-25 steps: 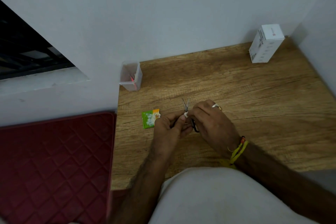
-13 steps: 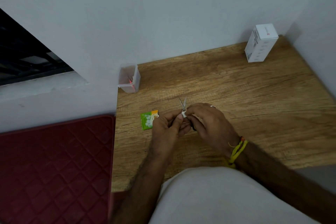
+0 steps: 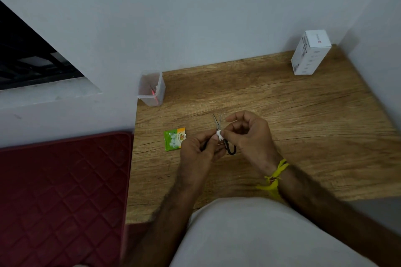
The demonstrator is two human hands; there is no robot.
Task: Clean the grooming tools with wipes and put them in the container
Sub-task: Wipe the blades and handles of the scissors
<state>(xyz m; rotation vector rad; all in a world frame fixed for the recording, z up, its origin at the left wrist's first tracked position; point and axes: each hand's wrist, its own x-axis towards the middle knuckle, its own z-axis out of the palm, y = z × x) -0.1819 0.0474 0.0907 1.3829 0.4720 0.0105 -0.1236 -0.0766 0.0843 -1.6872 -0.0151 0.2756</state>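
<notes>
1. two hands meet above the wooden table; the left hand grips the small scissors by the black handles, blades pointing away.
2. the right hand pinches a white wipe on the blades, other fingers curled loosely.
3. the clear container stands well apart, at the wall.

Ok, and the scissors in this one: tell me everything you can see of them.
The scissors are small, with thin metal-looking blades and black loop handles. The blades are slightly parted and point away from the person, toward the wall; one black loop shows below the hands. They are held just above the wooden table, not lying on it. The left hand grips the handle end, while the right hand pinches a small white wipe against the base of the blades. The other handle is hidden.
</notes>
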